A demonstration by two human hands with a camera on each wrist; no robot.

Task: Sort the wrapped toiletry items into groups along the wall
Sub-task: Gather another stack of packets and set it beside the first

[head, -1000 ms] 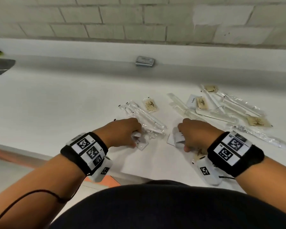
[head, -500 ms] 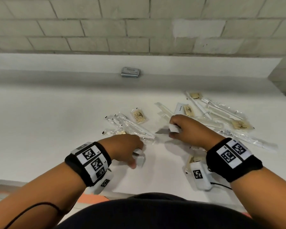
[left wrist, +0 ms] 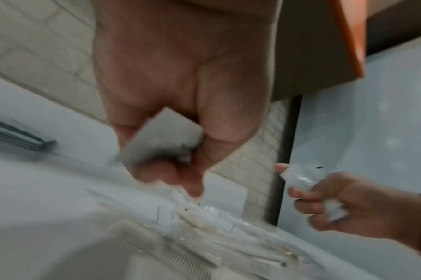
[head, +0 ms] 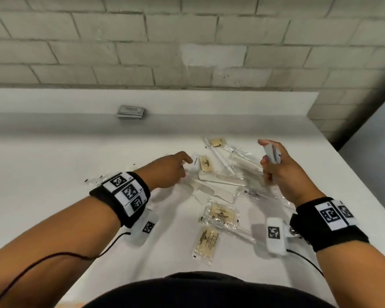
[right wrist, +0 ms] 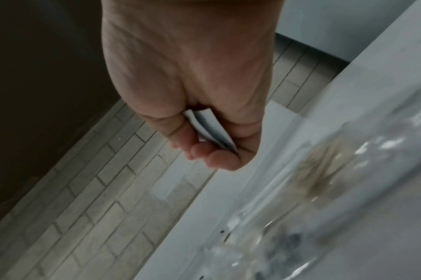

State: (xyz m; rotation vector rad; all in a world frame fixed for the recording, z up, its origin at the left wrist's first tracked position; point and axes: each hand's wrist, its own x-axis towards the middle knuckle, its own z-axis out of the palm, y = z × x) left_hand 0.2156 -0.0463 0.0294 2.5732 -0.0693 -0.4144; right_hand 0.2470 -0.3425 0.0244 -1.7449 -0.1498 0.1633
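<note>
A pile of wrapped items lies mid-counter: clear-wrapped toothbrushes [head: 220,156], combs [head: 206,190] and beige sachets [head: 221,213]. My left hand [head: 185,165] is low over the pile's left side, fingers curled round a small white packet [left wrist: 161,136], its fingertips beside another white packet [head: 195,163] on the counter. My right hand [head: 265,152] is raised over the pile's right side and pinches two flat white packets [head: 272,154] between thumb and fingers [right wrist: 209,128]. A stack of grey-white packets [head: 131,112] sits against the wall ledge.
The white counter [head: 53,163] stretches left of the pile. Its right edge [head: 347,165] drops to the floor. A raised ledge [head: 209,101] runs below the brick wall. Another beige sachet [head: 207,241] lies near my body.
Both hands left the counter's near part with white packets in them. The left hand moved forward to the pile; the right hand rose and went right and forward.
</note>
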